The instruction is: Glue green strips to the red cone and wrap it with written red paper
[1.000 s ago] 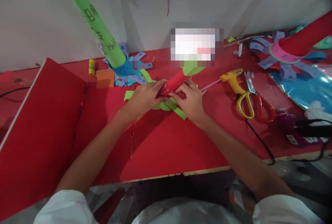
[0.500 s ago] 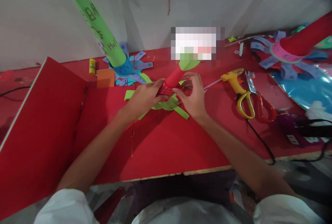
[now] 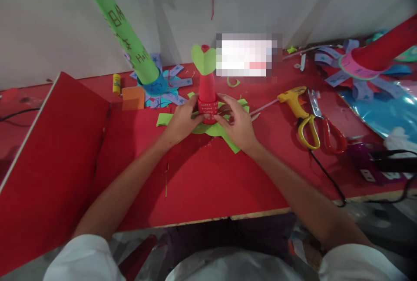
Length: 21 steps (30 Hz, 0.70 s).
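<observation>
A red paper tube (image 3: 207, 87) stands upright in front of me, with a green paper heart (image 3: 203, 60) near its top. Round its foot goes a red band (image 3: 207, 109) with white handwriting. Under it spreads a green paper base (image 3: 208, 130) with strips sticking out. My left hand (image 3: 183, 118) is closed on the band from the left, thumb in front. From the right, my right hand (image 3: 239, 122) grips the same band, fingers curled and thumb at its lower front. The fingertips behind the tube are hidden.
Scissors (image 3: 309, 131) and a yellow glue gun (image 3: 295, 98) lie to the right. A green tube (image 3: 130, 38) on a blue base leans at the left, near a glue stick (image 3: 116, 84) and an orange paper square (image 3: 133, 98). A red board (image 3: 55, 163) stands left.
The red tube has swung from a rightward lean to upright, and its heart now faces me. My right hand has come down to the band. A green scrap behind it is now visible.
</observation>
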Each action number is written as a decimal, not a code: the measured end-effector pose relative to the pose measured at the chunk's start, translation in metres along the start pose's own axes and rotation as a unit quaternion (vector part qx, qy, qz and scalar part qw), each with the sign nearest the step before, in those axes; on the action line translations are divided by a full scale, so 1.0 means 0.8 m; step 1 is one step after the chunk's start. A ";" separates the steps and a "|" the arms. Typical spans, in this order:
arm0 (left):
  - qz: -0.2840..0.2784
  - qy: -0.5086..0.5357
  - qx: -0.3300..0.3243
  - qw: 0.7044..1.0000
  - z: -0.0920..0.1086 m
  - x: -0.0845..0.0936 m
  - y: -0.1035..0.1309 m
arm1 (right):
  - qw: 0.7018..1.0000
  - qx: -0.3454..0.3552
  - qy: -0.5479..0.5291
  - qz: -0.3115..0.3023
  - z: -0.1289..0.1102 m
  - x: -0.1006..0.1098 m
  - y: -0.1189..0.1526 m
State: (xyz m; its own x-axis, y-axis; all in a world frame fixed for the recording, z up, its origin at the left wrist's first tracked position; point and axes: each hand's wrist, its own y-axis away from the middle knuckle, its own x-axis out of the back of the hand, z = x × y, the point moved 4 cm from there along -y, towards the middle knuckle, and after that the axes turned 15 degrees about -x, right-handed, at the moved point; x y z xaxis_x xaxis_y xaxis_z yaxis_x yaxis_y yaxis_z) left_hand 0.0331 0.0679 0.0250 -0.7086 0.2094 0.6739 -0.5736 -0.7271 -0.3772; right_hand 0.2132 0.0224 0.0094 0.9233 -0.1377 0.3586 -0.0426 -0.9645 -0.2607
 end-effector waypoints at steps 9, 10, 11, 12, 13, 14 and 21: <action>0.010 -0.084 -0.070 0.994 -0.001 -0.016 0.020 | 0.994 0.010 0.106 -0.001 0.010 -0.006 0.002; 0.022 -0.096 -0.083 0.992 -0.001 -0.016 0.022 | 0.994 0.010 0.108 -0.007 0.011 -0.007 0.002; 0.033 -0.109 -0.088 0.990 -0.003 -0.016 0.024 | 0.994 0.013 0.111 -0.015 0.012 -0.007 0.003; 0.041 -0.119 -0.086 0.988 -0.005 -0.017 0.025 | 0.993 0.018 0.114 -0.023 0.012 -0.007 0.003; 0.045 -0.128 -0.078 0.988 -0.007 -0.017 0.027 | 0.992 0.023 0.117 -0.030 0.012 -0.008 0.004; 0.048 -0.132 -0.067 0.988 -0.010 -0.018 0.029 | 0.992 0.026 0.119 -0.036 0.012 -0.008 0.004; 0.042 -0.085 -0.011 0.995 -0.018 -0.023 0.036 | 0.991 0.016 0.121 -0.054 0.018 -0.010 0.004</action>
State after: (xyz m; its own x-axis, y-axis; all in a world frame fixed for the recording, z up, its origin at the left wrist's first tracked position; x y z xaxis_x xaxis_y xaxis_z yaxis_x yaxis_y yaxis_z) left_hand 0.0237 0.0527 -0.0077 -0.6757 0.0323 0.7365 -0.5253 -0.7220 -0.4503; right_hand 0.2114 0.0237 -0.0069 0.8033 -0.0876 0.5891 0.0680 -0.9692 -0.2367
